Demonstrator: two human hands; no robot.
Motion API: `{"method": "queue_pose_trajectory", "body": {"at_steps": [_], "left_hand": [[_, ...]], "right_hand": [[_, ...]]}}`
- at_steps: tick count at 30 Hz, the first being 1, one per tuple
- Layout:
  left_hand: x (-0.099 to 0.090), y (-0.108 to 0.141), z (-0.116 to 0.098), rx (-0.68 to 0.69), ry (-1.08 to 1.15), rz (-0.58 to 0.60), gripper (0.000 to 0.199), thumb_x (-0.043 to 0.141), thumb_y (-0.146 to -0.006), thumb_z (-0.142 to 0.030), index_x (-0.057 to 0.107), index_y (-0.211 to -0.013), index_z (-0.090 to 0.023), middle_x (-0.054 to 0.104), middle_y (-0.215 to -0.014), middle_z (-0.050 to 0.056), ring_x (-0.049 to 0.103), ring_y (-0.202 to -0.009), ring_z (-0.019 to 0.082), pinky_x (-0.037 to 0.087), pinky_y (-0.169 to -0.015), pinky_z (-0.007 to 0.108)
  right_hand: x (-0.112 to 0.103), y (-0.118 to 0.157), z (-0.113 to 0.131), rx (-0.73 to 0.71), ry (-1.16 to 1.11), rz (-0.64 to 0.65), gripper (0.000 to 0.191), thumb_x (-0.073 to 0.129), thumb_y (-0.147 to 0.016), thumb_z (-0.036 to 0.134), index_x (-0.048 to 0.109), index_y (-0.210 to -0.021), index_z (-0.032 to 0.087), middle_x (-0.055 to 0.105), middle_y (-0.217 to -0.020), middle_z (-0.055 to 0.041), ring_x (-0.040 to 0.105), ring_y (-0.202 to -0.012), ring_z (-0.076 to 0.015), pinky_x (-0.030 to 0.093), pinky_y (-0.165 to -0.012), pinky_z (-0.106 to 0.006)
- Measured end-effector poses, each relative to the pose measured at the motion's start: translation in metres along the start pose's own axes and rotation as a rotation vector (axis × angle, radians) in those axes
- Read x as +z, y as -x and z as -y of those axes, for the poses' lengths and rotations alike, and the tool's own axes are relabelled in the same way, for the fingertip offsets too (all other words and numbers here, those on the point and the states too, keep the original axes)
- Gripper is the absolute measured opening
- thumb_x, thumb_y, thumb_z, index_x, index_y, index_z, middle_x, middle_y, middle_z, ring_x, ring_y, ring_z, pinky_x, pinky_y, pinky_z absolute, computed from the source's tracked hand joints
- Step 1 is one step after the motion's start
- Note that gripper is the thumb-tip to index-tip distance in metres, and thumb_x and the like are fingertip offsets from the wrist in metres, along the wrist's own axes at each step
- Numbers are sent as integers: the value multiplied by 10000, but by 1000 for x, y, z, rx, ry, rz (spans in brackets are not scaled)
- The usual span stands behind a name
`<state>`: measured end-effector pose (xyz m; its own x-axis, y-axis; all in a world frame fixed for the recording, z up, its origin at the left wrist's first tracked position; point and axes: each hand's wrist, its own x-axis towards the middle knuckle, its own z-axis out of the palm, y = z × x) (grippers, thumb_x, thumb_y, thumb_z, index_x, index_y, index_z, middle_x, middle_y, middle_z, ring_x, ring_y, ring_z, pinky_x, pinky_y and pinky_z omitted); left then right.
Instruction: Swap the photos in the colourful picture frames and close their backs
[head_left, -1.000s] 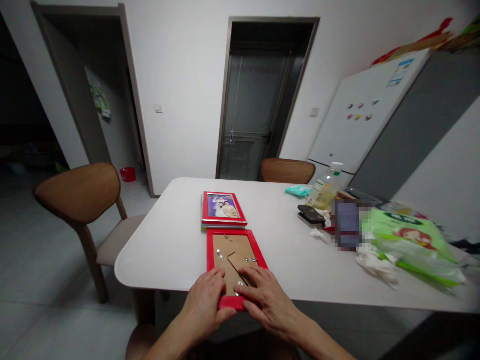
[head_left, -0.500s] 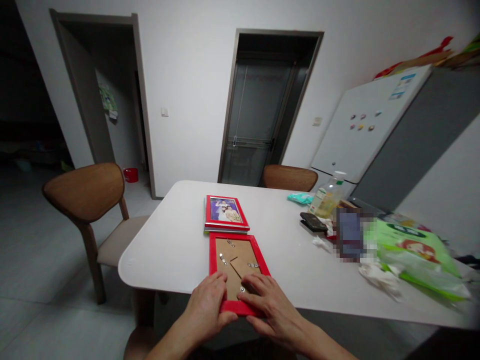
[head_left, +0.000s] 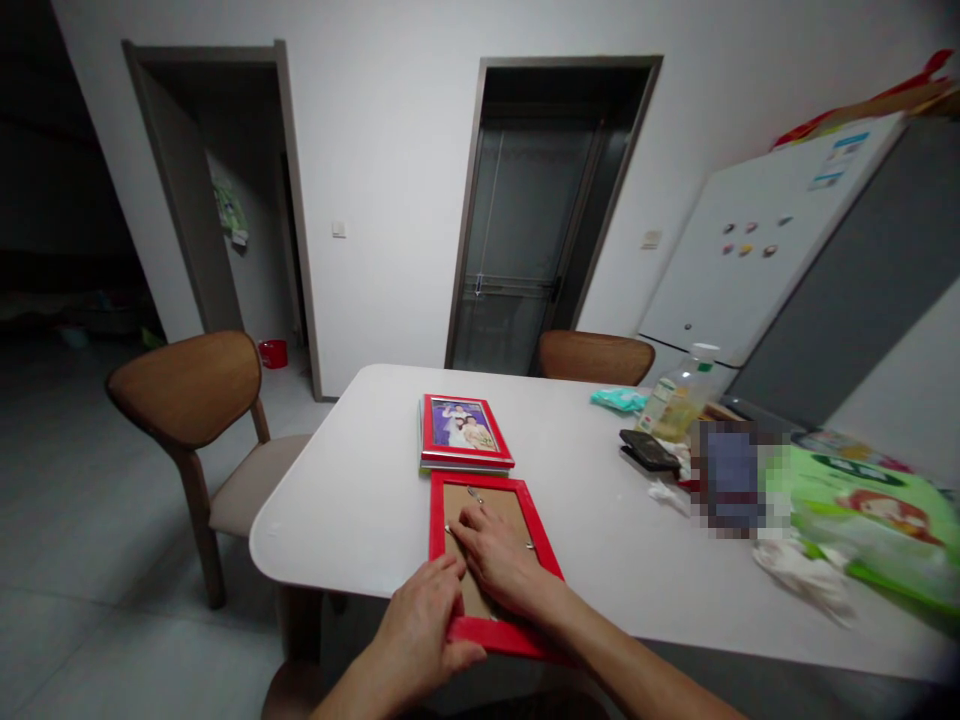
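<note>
A red picture frame [head_left: 439, 518] lies face down at the table's near edge, with its brown backing board [head_left: 501, 503] uppermost. My left hand [head_left: 427, 610] is closed round the frame's near left corner, thumb on the near rim. Across the backing reaches my right hand [head_left: 499, 560], fingers bent and drawn together at the small metal clip [head_left: 448, 528] on the left side. Another metal clip [head_left: 476, 494] shows at the far side. Just beyond, touching or almost touching the frame, is a stack of picture frames [head_left: 466, 462]; the top one is red and holds a photo of people.
On the table's right are a bottle of yellowish liquid [head_left: 679, 395], a black phone-like object [head_left: 649, 450], crumpled tissues [head_left: 806, 575], a teal packet [head_left: 619, 399] and a green package [head_left: 874, 495]. Wooden chairs stand at the left [head_left: 187, 385] and far side [head_left: 596, 356].
My right hand has moved from the frame's near right corner, up and left over the backing to the left clip. My left hand keeps its grip. The view has shifted slightly.
</note>
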<state>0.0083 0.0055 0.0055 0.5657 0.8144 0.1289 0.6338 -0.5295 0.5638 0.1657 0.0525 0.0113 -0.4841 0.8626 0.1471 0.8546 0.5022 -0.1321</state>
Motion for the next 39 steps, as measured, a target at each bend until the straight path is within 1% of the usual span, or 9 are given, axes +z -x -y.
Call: {"method": "queue_pose_trajectory", "body": {"at_steps": [6, 9, 13, 16, 21, 27, 32, 36, 39], "left_hand": [[-1, -1, 0, -1, -3, 2, 648, 713, -546, -308, 471, -1126, -146, 453, -1236, 114, 366, -1164, 223, 291, -979, 333], [0, 0, 1, -2, -1, -9, 599, 703, -549, -314, 497, -1091, -165, 451, -1240, 101, 363, -1166, 230, 296, -973, 354], [2, 1, 3, -7, -10, -12, 549, 711, -538, -331, 533, -1031, -171, 454, -1238, 102, 360, -1168, 237, 302, -967, 364], [3, 2, 2, -26, -12, -3, 546, 716, -530, -329, 536, -1020, -172, 449, -1242, 106, 359, -1169, 238, 302, -967, 368], [3, 3, -2, -41, -8, 2, 467, 704, -546, -294, 566, -968, -148, 445, -1244, 114, 354, -1172, 231, 285, -981, 344], [1, 4, -5, -72, -41, 12, 670, 694, -557, -268, 443, -1152, -89, 433, -1243, 158, 362, -1167, 236, 290, -980, 339], [9, -8, -10, 6, -120, 97, 605, 711, -531, -332, 503, -1069, -147, 377, -1288, 136, 290, -1203, 277, 177, -1004, 466], [22, -22, -24, 71, -149, 162, 532, 672, -600, -277, 492, -1077, -124, 328, -1312, 154, 229, -1228, 274, 156, -1007, 467], [28, -25, -31, 50, -117, 183, 551, 659, -599, -201, 467, -1103, -91, 343, -1299, 174, 249, -1220, 282, 179, -1007, 457]], "right_hand": [[-1, 6, 4, -77, 84, 80, 328, 335, -815, 222, 460, -1115, 177, 473, -1031, -108, 392, -950, -205, 293, -802, -324], [-2, 3, 1, -67, 24, 25, 277, 354, -805, 220, 524, -1020, 182, 512, -979, -87, 424, -916, -186, 310, -777, -295], [0, -14, -19, 199, -122, -111, 221, 373, -793, 214, 589, -793, 167, 576, -839, -51, 491, -785, -137, 334, -689, -232], [5, -32, -37, 372, -148, -163, 226, 390, -788, 248, 590, -738, 156, 603, -745, -44, 513, -668, -126, 328, -591, -224], [18, -52, -54, 534, -163, -190, 262, 409, -781, 335, 589, -730, 151, 623, -743, -70, 518, -609, -142, 295, -517, -237], [21, -55, -55, 593, -189, -269, 228, 453, -753, 331, 578, -786, 143, 625, -788, -102, 539, -690, -166, 315, -566, -245], [2, -41, -60, 526, -278, -329, 252, 393, -766, 314, 570, -671, 163, 630, -687, -51, 542, -626, -134, 351, -569, -223], [-13, -7, -74, 501, -362, -384, 258, 374, -750, 317, 585, -711, 174, 645, -743, -41, 566, -686, -141, 397, -631, -231], [-14, 27, -84, 626, -676, -500, 279, 409, -717, 374, 588, -773, 167, 646, -779, -59, 582, -691, -161, 436, -618, -266]]}}
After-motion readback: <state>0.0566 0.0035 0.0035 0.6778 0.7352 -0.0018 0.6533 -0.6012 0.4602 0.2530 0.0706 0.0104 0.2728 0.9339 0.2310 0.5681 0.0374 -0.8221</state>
